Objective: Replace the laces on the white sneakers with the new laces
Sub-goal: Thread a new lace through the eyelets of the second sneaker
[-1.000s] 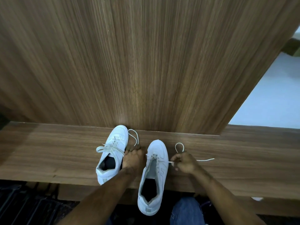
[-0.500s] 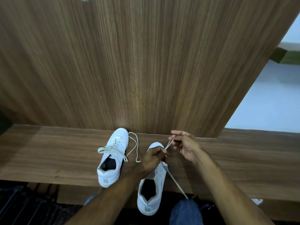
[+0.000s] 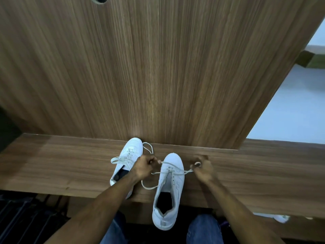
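Note:
Two white sneakers lie on a wooden ledge (image 3: pixel 52 166), toes pointing away from me. The left sneaker (image 3: pixel 131 152) is laced, with loose ends trailing beside it. The right sneaker (image 3: pixel 169 189) hangs its heel over the ledge's front edge. A white lace (image 3: pixel 173 167) runs through its front eyelets. My left hand (image 3: pixel 143 167) grips one end of that lace to the shoe's left. My right hand (image 3: pixel 203 169) grips the other end to the shoe's right, a small loop showing at the fingers. A slack loop of lace (image 3: pixel 146 186) lies left of the shoe.
A tall wooden panel (image 3: pixel 158 67) rises straight behind the ledge. A pale floor (image 3: pixel 290 111) shows at the right. My knees in blue jeans (image 3: pixel 204 229) are below the ledge. Dark slats (image 3: pixel 21 217) sit at lower left. A white object (image 3: pixel 281 218) lies under the ledge at right.
My hands have drawn apart, each pulling a lace end sideways across the right sneaker's front. Half a second ago they were together above its toe.

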`<state>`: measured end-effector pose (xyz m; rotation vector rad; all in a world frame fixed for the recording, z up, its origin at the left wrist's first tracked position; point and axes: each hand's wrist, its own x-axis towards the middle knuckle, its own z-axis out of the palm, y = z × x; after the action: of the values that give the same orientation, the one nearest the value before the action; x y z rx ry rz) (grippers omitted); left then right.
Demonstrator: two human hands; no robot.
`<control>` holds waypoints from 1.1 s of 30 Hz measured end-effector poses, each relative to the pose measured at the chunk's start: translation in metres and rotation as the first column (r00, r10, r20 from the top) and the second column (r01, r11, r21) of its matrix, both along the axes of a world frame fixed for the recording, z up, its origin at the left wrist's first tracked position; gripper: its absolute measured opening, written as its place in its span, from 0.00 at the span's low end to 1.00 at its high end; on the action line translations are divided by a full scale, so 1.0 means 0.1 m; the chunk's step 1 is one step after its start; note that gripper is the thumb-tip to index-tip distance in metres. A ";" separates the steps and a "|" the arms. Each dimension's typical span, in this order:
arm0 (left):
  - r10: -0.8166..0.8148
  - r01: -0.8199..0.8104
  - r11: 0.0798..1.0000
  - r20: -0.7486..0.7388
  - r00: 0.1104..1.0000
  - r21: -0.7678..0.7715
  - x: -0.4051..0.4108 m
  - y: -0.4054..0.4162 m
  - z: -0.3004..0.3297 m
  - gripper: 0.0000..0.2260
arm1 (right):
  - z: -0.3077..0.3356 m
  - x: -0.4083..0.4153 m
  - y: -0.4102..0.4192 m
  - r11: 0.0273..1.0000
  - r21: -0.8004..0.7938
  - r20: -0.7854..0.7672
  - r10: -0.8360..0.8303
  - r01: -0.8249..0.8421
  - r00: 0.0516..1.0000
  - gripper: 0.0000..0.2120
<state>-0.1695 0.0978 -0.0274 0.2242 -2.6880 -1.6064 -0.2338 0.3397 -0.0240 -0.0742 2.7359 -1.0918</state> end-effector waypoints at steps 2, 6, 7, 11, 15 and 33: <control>-0.038 0.039 0.999 -0.019 0.999 0.017 -0.02 0.16 0.00 0.07 | 0.03 0.07 -0.17 0.964 -0.012 -0.004 0.264 -0.264 0.964 0.17; -0.076 0.077 0.996 -0.010 0.997 0.044 -0.06 0.33 -0.03 0.07 | 0.07 0.18 -0.37 0.895 0.099 -0.102 0.445 -0.436 0.890 0.07; -0.074 0.074 0.996 -0.004 0.997 0.039 -0.05 0.30 -0.05 0.07 | 0.08 0.16 -0.34 0.904 0.149 -0.113 0.418 -0.400 0.901 0.07; -0.018 0.018 1.000 0.014 1.000 -0.024 0.02 0.07 -0.16 0.10 | 0.07 -0.01 -0.02 0.973 0.172 -0.121 0.179 -0.156 0.976 0.08; 0.077 -0.077 0.997 0.079 0.994 0.002 0.11 -0.17 -0.27 0.11 | 0.01 -0.16 0.45 0.973 0.193 -0.102 -0.111 0.129 0.989 0.09; 0.079 -0.062 0.981 0.088 0.993 -0.184 0.19 0.32 -0.35 0.08 | -0.31 0.35 -0.48 0.957 0.123 -0.176 0.282 -0.263 0.943 0.09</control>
<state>-0.1507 0.1300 -0.0625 0.3984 -2.8393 -1.3563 -0.1990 0.2913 -0.0550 -0.5553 2.8277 -0.9148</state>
